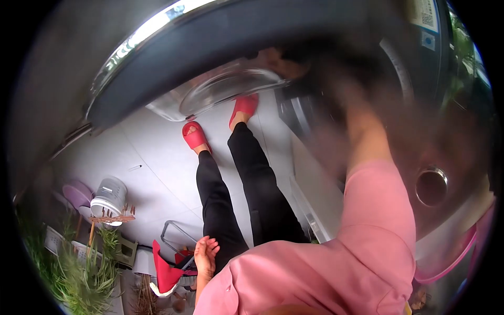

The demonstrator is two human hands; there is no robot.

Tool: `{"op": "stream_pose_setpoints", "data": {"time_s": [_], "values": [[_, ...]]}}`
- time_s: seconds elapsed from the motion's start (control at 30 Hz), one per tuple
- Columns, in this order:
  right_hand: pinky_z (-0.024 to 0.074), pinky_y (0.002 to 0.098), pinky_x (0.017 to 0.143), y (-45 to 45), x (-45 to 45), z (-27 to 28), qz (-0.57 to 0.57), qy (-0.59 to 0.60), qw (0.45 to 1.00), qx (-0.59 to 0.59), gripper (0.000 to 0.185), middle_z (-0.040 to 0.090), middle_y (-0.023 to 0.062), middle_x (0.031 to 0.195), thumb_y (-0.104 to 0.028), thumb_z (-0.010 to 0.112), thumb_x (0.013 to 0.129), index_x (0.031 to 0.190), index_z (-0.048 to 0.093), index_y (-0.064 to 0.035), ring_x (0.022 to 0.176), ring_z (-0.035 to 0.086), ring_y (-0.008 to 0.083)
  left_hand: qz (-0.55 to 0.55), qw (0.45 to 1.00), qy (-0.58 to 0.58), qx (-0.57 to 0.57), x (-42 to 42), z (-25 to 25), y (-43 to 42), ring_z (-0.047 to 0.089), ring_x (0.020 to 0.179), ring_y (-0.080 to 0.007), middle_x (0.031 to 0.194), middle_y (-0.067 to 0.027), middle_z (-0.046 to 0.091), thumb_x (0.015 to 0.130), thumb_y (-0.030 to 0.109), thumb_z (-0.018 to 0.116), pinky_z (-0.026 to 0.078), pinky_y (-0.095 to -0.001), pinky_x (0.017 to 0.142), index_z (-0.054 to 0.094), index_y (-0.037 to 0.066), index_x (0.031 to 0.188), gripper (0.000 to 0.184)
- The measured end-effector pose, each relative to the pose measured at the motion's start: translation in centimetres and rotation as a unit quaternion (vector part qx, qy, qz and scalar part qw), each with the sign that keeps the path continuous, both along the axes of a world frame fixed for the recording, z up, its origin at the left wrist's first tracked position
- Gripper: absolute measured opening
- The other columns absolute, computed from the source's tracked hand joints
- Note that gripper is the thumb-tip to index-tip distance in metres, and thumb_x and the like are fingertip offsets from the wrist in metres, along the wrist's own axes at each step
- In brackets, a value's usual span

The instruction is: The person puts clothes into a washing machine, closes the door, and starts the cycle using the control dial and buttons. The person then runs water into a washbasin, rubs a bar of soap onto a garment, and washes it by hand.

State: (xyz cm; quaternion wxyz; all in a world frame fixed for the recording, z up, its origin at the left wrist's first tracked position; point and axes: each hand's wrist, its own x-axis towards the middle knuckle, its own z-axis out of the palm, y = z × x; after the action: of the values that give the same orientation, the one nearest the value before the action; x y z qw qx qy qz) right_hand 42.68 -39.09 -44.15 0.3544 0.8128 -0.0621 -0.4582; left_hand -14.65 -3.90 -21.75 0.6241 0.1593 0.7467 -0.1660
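Observation:
A dark washing machine (457, 142) with a round knob (431, 186) fills the right side. Its open door (173, 63), chrome-rimmed with a bulging clear glass (231, 86), spans the top of the view. My right arm stretches toward the dark area beside the door, apparently the machine's opening. There my right hand (344, 86) is smeared by motion and shadow, so its fingers and anything in them cannot be made out. My left hand (206, 254) hangs by my thigh with fingers loosely bent and nothing visible in it, near a red cloth-like item (165, 270).
My feet in red slippers (195, 135) stand on pale floor tiles (152, 152) under the door. To the left are a grey-white bucket (111, 191), a purple basin (77, 194) and green plants (84, 278). A pink-rimmed tub (462, 252) is at lower right.

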Motion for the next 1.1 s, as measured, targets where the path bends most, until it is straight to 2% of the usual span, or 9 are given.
{"op": "stream_pose_setpoints", "data": {"time_s": [0.2,0.47,0.57,0.63,0.7,0.8,1.0,1.07,1.1], "values": [[0.0331,0.0386,0.097,-3.0,1.0,-1.5,-0.090,-0.251,0.957,0.116,0.046,0.036,0.0177,0.131,-0.032,0.046,0.083,0.121,0.045,-0.0072,0.124,0.033,0.0271,-0.003,1.000,0.012,-0.018,1.1,-1.0,-0.1,0.059,0.074,-0.0169,0.086,-0.0095,0.061,0.087,0.026,0.050,0.050,-0.0293,0.064,0.052,0.004,0.101,0.025],[0.0283,0.0387,0.100,-4.6,1.9,-1.9,-0.273,-0.498,0.764,0.306,0.051,0.037,0.0187,0.130,-0.036,0.046,0.083,0.120,0.045,-0.0009,0.125,0.031,0.0281,-0.023,0.999,0.012,-0.020,1.7,-0.9,-0.3,0.059,0.074,-0.0167,0.086,-0.0094,0.061,0.088,0.025,0.050,0.050,-0.0289,0.064,0.052,0.004,0.100,0.025],[0.0261,0.0391,0.102,0.7,1.7,-1.0,-0.153,-0.475,0.821,0.279,0.054,0.036,0.0198,0.130,-0.036,0.046,0.082,0.120,0.044,0.0014,0.124,0.031,0.0297,-0.034,0.999,0.007,-0.011,2.2,-0.9,-0.3,0.059,0.073,-0.0168,0.086,-0.0097,0.061,0.088,0.025,0.049,0.050,-0.0285,0.063,0.052,0.003,0.100,0.025],[0.0255,0.0401,0.102,2.0,0.6,-1.9,0.050,-0.390,0.897,0.200,0.055,0.037,0.0214,0.129,-0.034,0.048,0.080,0.121,0.042,0.0027,0.122,0.032,0.0318,-0.036,0.999,0.004,-0.011,2.8,-0.6,-0.4,0.059,0.073,-0.0167,0.086,-0.0098,0.061,0.088,0.025,0.049,0.050,-0.0283,0.063,0.052,0.003,0.100,0.026],[0.0271,0.0409,0.100,2.6,-1.9,-3.0,0.141,-0.346,0.895,0.243,0.055,0.039,0.0214,0.126,-0.029,0.050,0.078,0.123,0.040,0.0002,0.119,0.034,0.0334,-0.037,0.999,0.000,-0.011,3.0,-0.5,-0.5,0.059,0.073,-0.0166,0.086,-0.0099,0.061,0.088,0.025,0.050,0.050,-0.0282,0.063,0.052,0.003,0.101,0.026],[0.0299,0.0419,0.098,10.4,-8.2,1.1,0.095,-0.256,0.864,0.423,0.055,0.039,0.0196,0.125,-0.023,0.050,0.076,0.127,0.035,-0.0096,0.116,0.037,0.0340,-0.039,0.999,-0.001,-0.014,2.7,-0.6,-0.8,0.059,0.073,-0.0164,0.085,-0.0100,0.061,0.087,0.026,0.050,0.050,-0.0282,0.063,0.052,0.003,0.101,0.027],[0.0300,0.0423,0.098,5.6,-8.7,-4.2,-0.143,-0.253,0.874,0.389,0.051,0.033,0.0186,0.131,-0.027,0.040,0.085,0.133,0.026,-0.0169,0.121,0.032,0.0341,-0.033,0.999,0.012,-0.020,2.8,-1.0,-1.4,0.059,0.072,-0.0165,0.085,-0.0098,0.061,0.087,0.025,0.050,0.051,-0.0284,0.063,0.052,0.003,0.101,0.026],[0.0277,0.0410,0.100,0.7,-5.4,-6.7,-0.174,-0.147,0.918,0.325,0.049,0.031,0.0195,0.133,-0.031,0.031,0.088,0.133,0.026,-0.0123,0.123,0.030,0.0342,-0.037,0.999,0.016,-0.022,2.7,-1.2,-1.5,0.059,0.072,-0.0165,0.085,-0.0096,0.061,0.088,0.024,0.049,0.051,-0.0282,0.062,0.052,0.003,0.100,0.025],[0.0274,0.0404,0.100,-0.4,-2.7,-5.9,-0.024,-0.057,0.960,0.275,0.049,0.032,0.0195,0.133,-0.033,0.029,0.089,0.132,0.029,-0.0096,0.122,0.032,0.0328,-0.036,0.999,0.023,-0.025,2.8,-1.4,-1.5,0.060,0.071,-0.0164,0.085,-0.0093,0.061,0.088,0.024,0.049,0.051,-0.0281,0.061,0.053,0.004,0.099,0.023]]}}
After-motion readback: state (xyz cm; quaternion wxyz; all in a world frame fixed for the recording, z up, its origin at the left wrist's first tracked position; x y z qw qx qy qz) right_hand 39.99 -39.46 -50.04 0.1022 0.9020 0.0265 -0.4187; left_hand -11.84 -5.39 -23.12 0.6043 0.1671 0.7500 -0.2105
